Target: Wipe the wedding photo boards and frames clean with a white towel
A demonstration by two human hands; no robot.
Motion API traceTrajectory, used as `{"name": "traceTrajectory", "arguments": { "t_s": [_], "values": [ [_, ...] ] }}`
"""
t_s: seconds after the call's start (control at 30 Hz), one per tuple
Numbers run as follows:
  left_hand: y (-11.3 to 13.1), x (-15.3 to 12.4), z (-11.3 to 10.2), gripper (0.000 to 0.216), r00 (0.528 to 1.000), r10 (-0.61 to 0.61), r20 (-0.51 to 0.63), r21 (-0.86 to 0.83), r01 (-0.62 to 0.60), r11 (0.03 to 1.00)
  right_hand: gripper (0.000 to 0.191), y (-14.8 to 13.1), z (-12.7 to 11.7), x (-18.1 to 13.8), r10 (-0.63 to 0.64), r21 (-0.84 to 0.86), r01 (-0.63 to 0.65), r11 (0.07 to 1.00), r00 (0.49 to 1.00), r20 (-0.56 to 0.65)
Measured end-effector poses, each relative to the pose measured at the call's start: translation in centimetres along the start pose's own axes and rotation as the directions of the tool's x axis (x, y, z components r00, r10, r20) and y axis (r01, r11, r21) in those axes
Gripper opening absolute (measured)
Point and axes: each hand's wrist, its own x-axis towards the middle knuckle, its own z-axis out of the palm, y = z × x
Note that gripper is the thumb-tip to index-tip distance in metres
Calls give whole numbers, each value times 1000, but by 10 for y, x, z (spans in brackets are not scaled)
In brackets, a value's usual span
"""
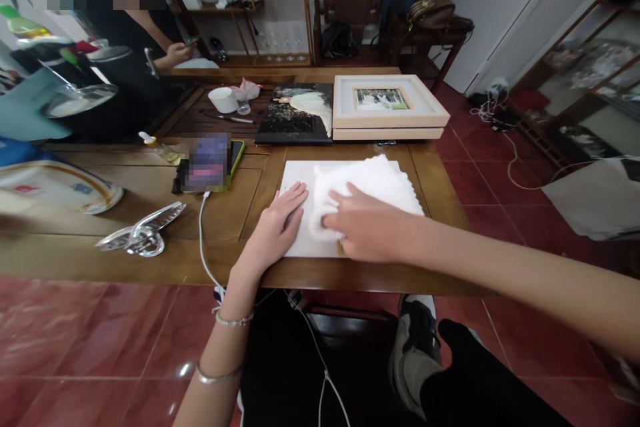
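A flat white board (299,240) lies on the wooden table (225,214) near its front edge. My left hand (277,224) lies flat on the board's left part, fingers stretched out. My right hand (365,227) presses on a white cloth (370,184) that is spread over the board's right half, its fingers bunched on the cloth's near left corner.
Behind the board lie a dark photo print (297,114) and a stacked light wooden picture frame (387,107). A phone (207,164) with a white cable, a small bottle (160,147), a silver leaf-shaped dish (143,234), a plate (60,187) and a white cup (223,99) are on the left. A person (135,40) sits across the table.
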Motion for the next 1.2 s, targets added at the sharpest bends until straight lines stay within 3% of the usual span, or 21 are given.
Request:
{"name": "traceTrajectory", "arguments": {
  "t_s": [0.17,0.27,0.4,0.57,0.67,0.8,1.0,1.1,1.2],
  "values": [
    [-1,0,1,38,1000,8,-13,-6,-8,1000,24,-43,3,-32,-106,53,104,993,994,32],
    [-1,0,1,38,1000,6,-14,-7,-6,1000,24,-45,-3,-32,-92,92,84,992,993,81],
    [-1,0,1,39,1000,10,-2,-2,-10,1000,25,-15,-10,-14,25,120,-33,992,998,66],
    [-1,0,1,42,1000,18,-18,-2,-18,1000,27,31,-9,21,191,114,-181,977,978,-81],
    [1,-2,0,47,997,8,-72,-15,-9,1000,32,40,-2,40,223,124,-204,971,962,-157],
    [4,-6,-4,49,986,11,-166,-69,-23,997,34,20,14,46,68,89,-53,995,983,-171],
    [4,-9,-7,52,974,35,-222,-111,-61,992,25,-32,18,7,-252,116,259,959,965,-71],
    [4,-7,-6,52,983,23,-181,-93,-40,995,18,-42,5,-13,-260,158,252,955,965,33],
    [3,-5,-3,47,993,-5,-115,-40,1,999,19,-33,-8,-19,-113,161,96,982,988,104]
  ]
}}
